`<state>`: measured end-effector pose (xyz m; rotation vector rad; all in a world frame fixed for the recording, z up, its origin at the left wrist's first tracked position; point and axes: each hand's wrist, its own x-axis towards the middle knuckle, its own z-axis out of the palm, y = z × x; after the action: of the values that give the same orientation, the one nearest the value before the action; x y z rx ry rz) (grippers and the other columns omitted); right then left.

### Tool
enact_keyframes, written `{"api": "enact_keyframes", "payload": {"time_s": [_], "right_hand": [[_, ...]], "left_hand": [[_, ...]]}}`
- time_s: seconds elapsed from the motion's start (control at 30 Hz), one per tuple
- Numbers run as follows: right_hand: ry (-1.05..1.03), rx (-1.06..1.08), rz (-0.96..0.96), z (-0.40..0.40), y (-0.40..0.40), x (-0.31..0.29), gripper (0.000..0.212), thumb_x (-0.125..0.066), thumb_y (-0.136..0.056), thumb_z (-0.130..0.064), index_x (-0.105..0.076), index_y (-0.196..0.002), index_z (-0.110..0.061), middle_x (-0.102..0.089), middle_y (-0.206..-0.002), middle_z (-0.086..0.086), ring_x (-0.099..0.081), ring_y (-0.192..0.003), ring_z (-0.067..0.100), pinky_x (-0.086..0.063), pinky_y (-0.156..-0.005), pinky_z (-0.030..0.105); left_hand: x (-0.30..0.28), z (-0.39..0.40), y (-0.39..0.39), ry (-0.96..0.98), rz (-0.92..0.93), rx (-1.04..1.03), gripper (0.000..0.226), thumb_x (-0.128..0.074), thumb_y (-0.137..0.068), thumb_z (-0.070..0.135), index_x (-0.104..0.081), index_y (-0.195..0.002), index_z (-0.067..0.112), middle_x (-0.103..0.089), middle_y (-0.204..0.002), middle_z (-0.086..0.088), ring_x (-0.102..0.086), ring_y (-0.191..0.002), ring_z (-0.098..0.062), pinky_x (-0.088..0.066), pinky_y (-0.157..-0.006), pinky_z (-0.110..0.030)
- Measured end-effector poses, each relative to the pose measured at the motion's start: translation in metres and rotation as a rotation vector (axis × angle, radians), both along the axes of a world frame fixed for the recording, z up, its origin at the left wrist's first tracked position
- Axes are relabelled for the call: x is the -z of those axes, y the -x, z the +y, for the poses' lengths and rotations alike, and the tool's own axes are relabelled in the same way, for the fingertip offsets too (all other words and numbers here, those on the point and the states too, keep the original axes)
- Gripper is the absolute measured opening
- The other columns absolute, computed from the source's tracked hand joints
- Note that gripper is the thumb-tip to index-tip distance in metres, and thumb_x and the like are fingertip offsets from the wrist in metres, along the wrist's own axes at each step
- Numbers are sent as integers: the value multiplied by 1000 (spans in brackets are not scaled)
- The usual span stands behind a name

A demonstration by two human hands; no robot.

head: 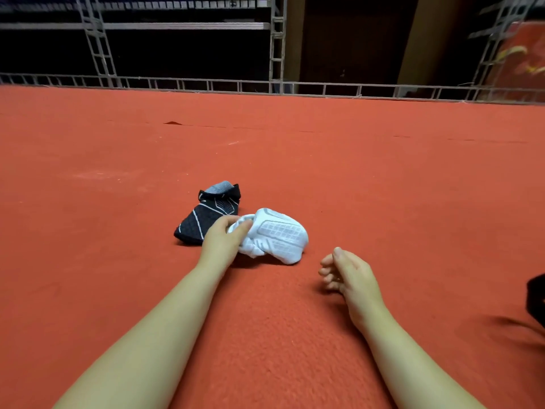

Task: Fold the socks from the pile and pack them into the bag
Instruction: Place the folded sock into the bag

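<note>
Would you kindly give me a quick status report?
Left hand gripping white knitted sock bundle. Right hand empty, half curled. Black patterned sock beside it. Nothing blocking.

A white sock (275, 239) lies bunched and rumpled on the red carpet, its grid-patterned side up. At its ten o'clock, touching it, lies a black sock (208, 215) with white lines and a grey cuff.

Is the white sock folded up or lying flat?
Folded up. The white sock is a bunched bundle on the red carpet, and the left hand grips its gathered end.
</note>
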<state>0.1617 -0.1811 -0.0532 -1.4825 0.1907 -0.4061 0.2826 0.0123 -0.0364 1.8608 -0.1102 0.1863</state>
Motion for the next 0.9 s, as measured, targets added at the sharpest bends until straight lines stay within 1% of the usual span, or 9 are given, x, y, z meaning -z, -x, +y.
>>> {"api": "enact_keyframes", "payload": {"time_s": [0.13, 0.3, 0.37, 0.43, 0.5, 0.57, 0.73, 0.83, 0.9], "right_hand": [[349, 241, -204, -1, 1, 0, 35, -44, -73, -56, -56, -95, -32, -59, -98, -14, -54, -94, 2, -40, -86, 15], [804, 248, -261, -5, 7, -4, 71, -23, -80, -78, -56, -119, -28, -49, -128, -14, -28, -134, 9, -6, -114, 34], [868, 215, -192, 1, 9, -6, 61, -30, -77, -71, -59, -106, -26, -53, -110, -18, -33, -126, 4, 1, -114, 36], [947, 228, -129, 3, 9, -6, 46, -32, -75, -64, -53, -84, -24, -51, -84, -14, -45, -97, 7, -12, -111, 42], [969, 193, -113, 2, 7, -5, 38, -35, -75, -61, -45, -68, -25, -47, -65, -12, -44, -71, 11, -35, -88, 38], [861, 138, -140, 1, 7, -5, 37, -41, -74, -58, -38, -57, -26, -43, -52, -12, -39, -57, 5, -31, -62, 27], [494, 68, -87, 1, 7, -10, 36, -56, -76, -38, -34, -52, -22, -33, -46, -14, -30, -48, 3, -25, -48, 19], [307, -51, -79, -2, 8, -13, 36, -56, -77, -36, -36, -54, -17, -32, -48, -15, -29, -47, 2, -27, -46, 19], [230, -132, -57, -2, 10, -15, 35, -57, -78, -37, -40, -58, -13, -34, -52, -9, -30, -49, 3, -27, -46, 20]], "left_hand": [[-1, -31, 51, 266, -15, 183, 20, -65, -85, 11, -65, -104, 17, -67, -97, 6, -63, -82, 0, -47, -67, -9], [-1, -42, 82, 501, 117, 490, 47, -77, -63, 21, -62, -108, 21, -69, -97, -2, -66, -83, -11, -53, -67, -25], [2, -39, 84, 571, 144, 514, 50, -73, -63, 20, -59, -111, 19, -69, -89, -1, -65, -79, -13, -52, -68, -25], [2, -34, 83, 581, 175, 495, 49, -72, -67, 15, -56, -113, 18, -63, -76, 0, -61, -68, -11, -50, -63, -21], [2, -30, 82, 547, 214, 471, 49, -75, -67, 15, -56, -113, 17, -57, -73, -4, -55, -56, -13, -46, -49, -21], [2, -31, 79, 515, 228, 413, 28, -69, -79, 19, -61, -106, 20, -59, -80, -8, -55, -60, -18, -46, -51, -27], [1, -28, 73, 500, 167, 427, 19, -47, -96, 9, -63, -102, 18, -62, -90, -11, -56, -84, -25, -47, -76, -35], [-2, -20, 72, 553, 206, 614, 21, -54, -93, 15, -59, -112, 21, -63, -92, -13, -59, -81, -23, -51, -73, -32], [-2, -13, 68, 590, 223, 700, 44, -71, -77, 27, -57, -119, 24, -61, -87, -13, -60, -73, -21, -51, -65, -29]]}}
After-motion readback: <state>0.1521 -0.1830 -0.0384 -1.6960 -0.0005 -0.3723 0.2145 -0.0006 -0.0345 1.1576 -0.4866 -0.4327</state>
